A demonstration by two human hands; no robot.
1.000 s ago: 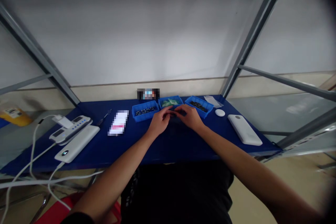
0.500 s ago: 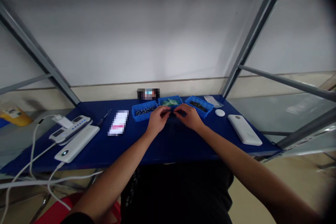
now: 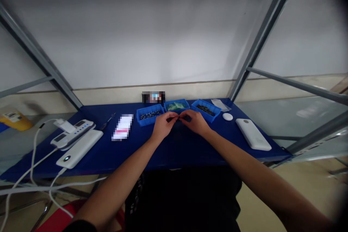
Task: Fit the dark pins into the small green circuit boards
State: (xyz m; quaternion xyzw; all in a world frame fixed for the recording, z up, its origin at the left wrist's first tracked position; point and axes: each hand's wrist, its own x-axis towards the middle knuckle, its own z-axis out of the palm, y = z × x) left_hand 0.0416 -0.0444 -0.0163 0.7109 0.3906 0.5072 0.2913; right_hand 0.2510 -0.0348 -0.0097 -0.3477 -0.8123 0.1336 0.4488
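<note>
My left hand [image 3: 164,123] and my right hand [image 3: 196,121] meet fingertip to fingertip above the blue tabletop [image 3: 176,148]. Both are closed in a pinch; whatever lies between the fingertips is too small and dark to name. Just behind my left hand is a blue bin [image 3: 150,115] of small dark and silvery parts. Beyond the fingertips stands a second blue bin [image 3: 176,105] with green-and-white pieces in it. A third blue bin [image 3: 206,110], holding dark slender parts, sits behind my right hand.
A lit phone [image 3: 123,127], a power strip [image 3: 73,134] and a white power bank [image 3: 80,149] with cables lie left. Rightward are a round white object [image 3: 227,116], another white power bank [image 3: 253,134] and a clear plastic bag [image 3: 220,105]. Metal posts [image 3: 263,29] rise at the sides.
The fingertips of both hands have drawn together, closing the small gap between them. The bins and the other things on the table have stayed put.
</note>
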